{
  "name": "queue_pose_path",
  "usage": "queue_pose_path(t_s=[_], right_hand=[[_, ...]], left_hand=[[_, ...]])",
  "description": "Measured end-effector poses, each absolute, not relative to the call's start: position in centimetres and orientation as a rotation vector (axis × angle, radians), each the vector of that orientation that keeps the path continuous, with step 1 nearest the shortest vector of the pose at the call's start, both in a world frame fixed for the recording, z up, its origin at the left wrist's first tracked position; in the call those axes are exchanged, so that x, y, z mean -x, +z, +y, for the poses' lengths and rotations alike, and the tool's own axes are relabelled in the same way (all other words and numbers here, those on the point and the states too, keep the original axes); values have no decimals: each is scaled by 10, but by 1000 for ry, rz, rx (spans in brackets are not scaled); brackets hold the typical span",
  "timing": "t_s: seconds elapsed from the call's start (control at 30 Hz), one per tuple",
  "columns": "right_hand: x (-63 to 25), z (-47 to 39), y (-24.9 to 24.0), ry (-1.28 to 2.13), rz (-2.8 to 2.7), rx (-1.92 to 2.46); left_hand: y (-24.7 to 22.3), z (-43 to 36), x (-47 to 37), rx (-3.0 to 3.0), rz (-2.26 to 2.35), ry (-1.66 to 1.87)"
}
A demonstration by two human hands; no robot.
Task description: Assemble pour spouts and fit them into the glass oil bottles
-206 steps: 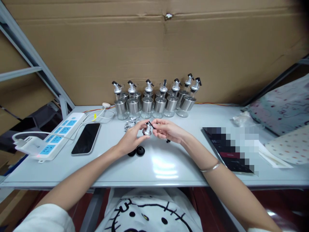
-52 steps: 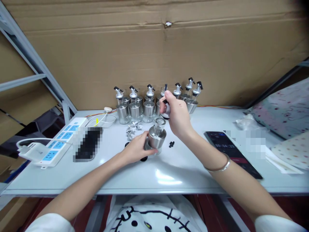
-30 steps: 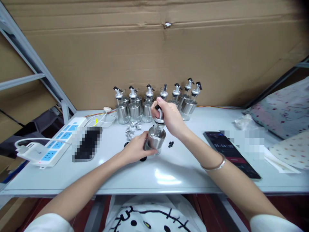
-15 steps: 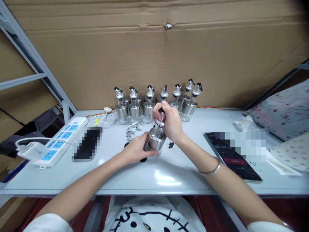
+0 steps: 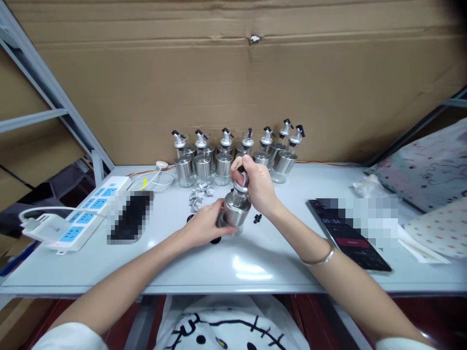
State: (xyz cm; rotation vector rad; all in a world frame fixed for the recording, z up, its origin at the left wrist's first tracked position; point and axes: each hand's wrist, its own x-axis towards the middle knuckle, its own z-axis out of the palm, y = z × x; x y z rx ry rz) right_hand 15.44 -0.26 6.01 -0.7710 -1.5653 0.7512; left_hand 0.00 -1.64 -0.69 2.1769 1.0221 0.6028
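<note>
A glass and steel oil bottle [image 5: 237, 210] stands tilted on the table in front of me. My left hand [image 5: 208, 221] wraps around its lower body from the left. At its neck, my right hand [image 5: 252, 182] grips the silver and black pour spout [image 5: 240, 183], whose top is partly hidden by the fingers. Silver spout pieces [image 5: 199, 197] lie loose behind my left hand. Small black parts [image 5: 257, 218] rest on the table right of the bottle, and a black round piece [image 5: 216, 240] shows under my left hand.
Several oil bottles with spouts [image 5: 203, 165] line the back against a cardboard wall [image 5: 233, 87]. At left are a power strip [image 5: 91, 209] with white cables and a blurred dark phone [image 5: 132, 216]. A phone with a timer [image 5: 352, 238] and patterned bags [image 5: 430, 165] occupy the right.
Both hands keep their hold on the bottle and spout, with the right hand very slightly lower. The whole view has shifted a little; nothing else visibly moved.
</note>
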Motion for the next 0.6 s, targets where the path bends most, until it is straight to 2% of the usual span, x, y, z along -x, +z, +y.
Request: queue_pose_path(t_s=[0.2,0.37,0.6], right_hand=[[-165,4,78,779,-1446,790],[-199,27,98,572,-1262,878],[-239,64,71,312,-1218,946]], left_hand=[[-9,-18,0,-2110,1023,628],[-10,-20,2,-2152,991,553],[-9,-21,3,-2195,997,502]])
